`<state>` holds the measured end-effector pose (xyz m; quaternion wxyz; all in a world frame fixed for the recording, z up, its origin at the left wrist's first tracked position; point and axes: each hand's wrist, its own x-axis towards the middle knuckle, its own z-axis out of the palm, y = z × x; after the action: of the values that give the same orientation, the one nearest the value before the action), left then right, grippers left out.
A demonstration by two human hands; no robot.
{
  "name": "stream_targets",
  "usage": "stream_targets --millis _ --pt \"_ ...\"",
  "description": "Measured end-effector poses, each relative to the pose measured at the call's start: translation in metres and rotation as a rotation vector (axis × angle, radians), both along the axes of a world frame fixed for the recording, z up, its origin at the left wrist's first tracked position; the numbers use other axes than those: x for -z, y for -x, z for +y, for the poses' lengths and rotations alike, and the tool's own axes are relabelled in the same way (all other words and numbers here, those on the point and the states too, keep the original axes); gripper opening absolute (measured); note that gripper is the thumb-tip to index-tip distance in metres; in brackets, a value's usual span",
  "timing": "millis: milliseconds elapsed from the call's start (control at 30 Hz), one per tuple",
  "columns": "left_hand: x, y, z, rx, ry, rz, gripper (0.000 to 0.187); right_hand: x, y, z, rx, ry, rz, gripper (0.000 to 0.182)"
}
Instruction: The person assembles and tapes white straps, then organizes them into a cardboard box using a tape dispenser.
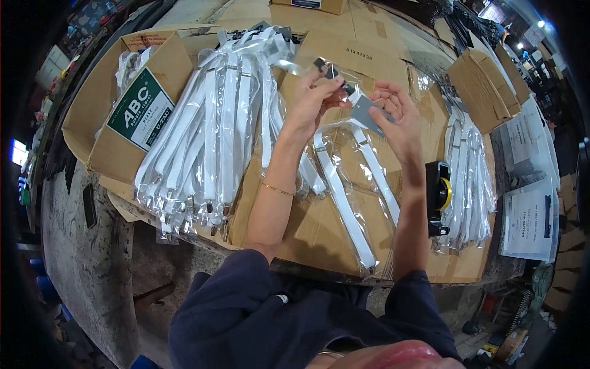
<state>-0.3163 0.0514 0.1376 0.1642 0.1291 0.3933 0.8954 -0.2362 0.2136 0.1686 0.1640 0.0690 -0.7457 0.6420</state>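
My left hand (314, 101) pinches the clear plastic top of a bag, near a small black hanger piece (335, 75). A grey card (370, 114) is held in my right hand (398, 117), with the thumb across its face; its lower end reaches toward the bag top. Below both hands, white suspenders (344, 206) in a clear bag lie on the cardboard, their straps spread in two lines. To the left is a thick pile of bagged white suspenders (227, 123). A black tape dispenser (437, 197) with a yellow core stands right of my right forearm.
An open carton (101, 132) with a green ABC label holds more white straps at the left. Another bagged pile of suspenders (470, 178) lies at the right, below a small open carton (485, 89). Flattened cardboard (295, 224) covers the table. A clear plastic bin (528, 218) stands far right.
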Motion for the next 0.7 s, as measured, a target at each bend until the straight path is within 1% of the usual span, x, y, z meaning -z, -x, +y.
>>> stream_targets --millis 67,200,267,300,367,400,467,567,600,700 --pt "-0.0013 0.0012 -0.0034 0.024 -0.037 -0.045 0.026 -0.002 -0.001 0.0 -0.058 0.044 -0.063 0.043" --pt "-0.0062 -0.002 -0.0058 0.023 -0.028 -0.09 0.024 0.0 0.0015 0.0008 -0.053 0.038 -0.079 0.041" --pt "-0.0063 -0.0035 -0.0027 -0.047 0.054 0.031 0.022 -0.0007 0.0019 -0.0022 -0.044 0.007 -0.081 0.039" --pt "-0.0059 -0.0049 -0.0016 -0.047 0.054 0.031 0.022 -0.0006 0.002 -0.0031 -0.044 0.008 -0.081 0.039" --pt "-0.0038 -0.0072 0.0003 -0.097 0.144 0.133 0.025 0.0001 0.0018 -0.0041 -0.014 -0.018 -0.079 0.039" --pt "-0.0022 -0.0057 0.0001 -0.097 0.144 0.135 0.025 0.0003 0.0017 -0.0038 -0.013 -0.017 -0.077 0.039" --pt "0.0011 -0.0021 -0.0025 -0.043 0.187 0.199 0.028 0.0009 0.0002 -0.003 0.044 -0.108 -0.05 0.038" --pt "-0.0046 -0.0027 -0.0059 -0.032 0.14 0.134 0.026 0.0007 -0.0032 -0.0023 0.082 -0.092 -0.061 0.035" --pt "-0.0075 -0.0039 -0.009 0.004 0.172 0.156 0.024 0.0011 -0.0034 -0.0025 0.086 -0.092 -0.062 0.035" --pt "-0.0043 -0.0023 -0.0056 -0.022 0.129 0.11 0.023 0.0012 -0.0028 -0.0045 0.116 -0.08 -0.079 0.032"
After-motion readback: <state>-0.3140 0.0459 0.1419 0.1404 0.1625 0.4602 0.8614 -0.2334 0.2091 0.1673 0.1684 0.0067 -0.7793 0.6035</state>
